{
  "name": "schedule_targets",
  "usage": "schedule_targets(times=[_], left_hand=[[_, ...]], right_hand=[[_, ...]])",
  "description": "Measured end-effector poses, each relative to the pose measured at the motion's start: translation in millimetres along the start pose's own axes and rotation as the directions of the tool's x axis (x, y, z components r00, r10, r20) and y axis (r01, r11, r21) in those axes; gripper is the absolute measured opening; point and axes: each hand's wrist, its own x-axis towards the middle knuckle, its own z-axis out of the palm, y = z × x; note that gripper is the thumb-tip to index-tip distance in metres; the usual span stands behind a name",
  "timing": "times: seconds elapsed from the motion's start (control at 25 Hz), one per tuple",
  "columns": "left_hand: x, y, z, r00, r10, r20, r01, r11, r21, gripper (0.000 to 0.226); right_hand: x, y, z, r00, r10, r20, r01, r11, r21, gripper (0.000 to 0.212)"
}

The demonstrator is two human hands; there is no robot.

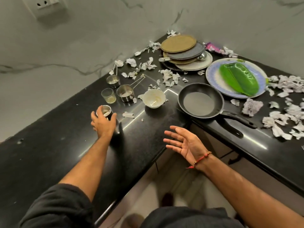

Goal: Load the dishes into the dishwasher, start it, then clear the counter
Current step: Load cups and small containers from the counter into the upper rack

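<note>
The left hand (102, 120) is wrapped around a small steel cup (104, 111) that sits on the black counter (49, 153). The right hand (184, 142) floats over the counter's inside corner with its fingers spread wide, and it holds nothing. A red thread band (199, 160) goes around that wrist. Just behind the held cup stand a little clear glass (108, 95) and two steel measuring cups (125, 92) with long handles. A white bowl (153, 98) sits to their right, and a black frying pan (201, 100) lies beside it with its handle pointing toward the counter's front edge. At the back, a stack of round plates (184, 52) leans a bit, with a shiny ladle (202, 56) poking out. A big blue-rimmed plate (212, 74) holds a green tray (238, 79). Crumpled paper bits (250, 106) lie all over the counter. A white wall socket (45, 4) is up high on the marble wall. No words or labels can be read on anything.
</note>
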Motion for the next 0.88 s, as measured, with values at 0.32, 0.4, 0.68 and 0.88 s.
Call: schedule_targets(times=[0.32, 0.4, 0.68, 0.88], left_hand=[[-129.1, 90.9, 12.8, 0.820, 0.090, 0.566, 0.145, 0.923, -0.357, 0.033], [-195.6, 119.0, 43.2, 0.485, 0.053, 0.873, 0.174, 0.973, -0.155, 0.025], [-388.9, 181.2, 132.7, -0.134, -0.223, 0.966, -0.170, 0.965, 0.199, 0.061], [-539.4, 190.7, 188.7, -0.108, -0.425, 0.899, -0.567, 0.769, 0.296, 0.067]], right_hand=[[-56.3, 5.4, -55.0, 0.942, -0.334, -0.017, 0.295, 0.854, -0.429, 0.051], [-88.0, 11.7, -76.4, 0.845, -0.533, 0.051, 0.407, 0.578, -0.707, 0.075], [-205.2, 61.9, -190.1, 0.606, -0.780, -0.156, 0.241, 0.367, -0.899, 0.077], [-295.5, 117.9, -274.7, 0.460, -0.729, -0.507, 0.138, 0.623, -0.770, 0.077]])
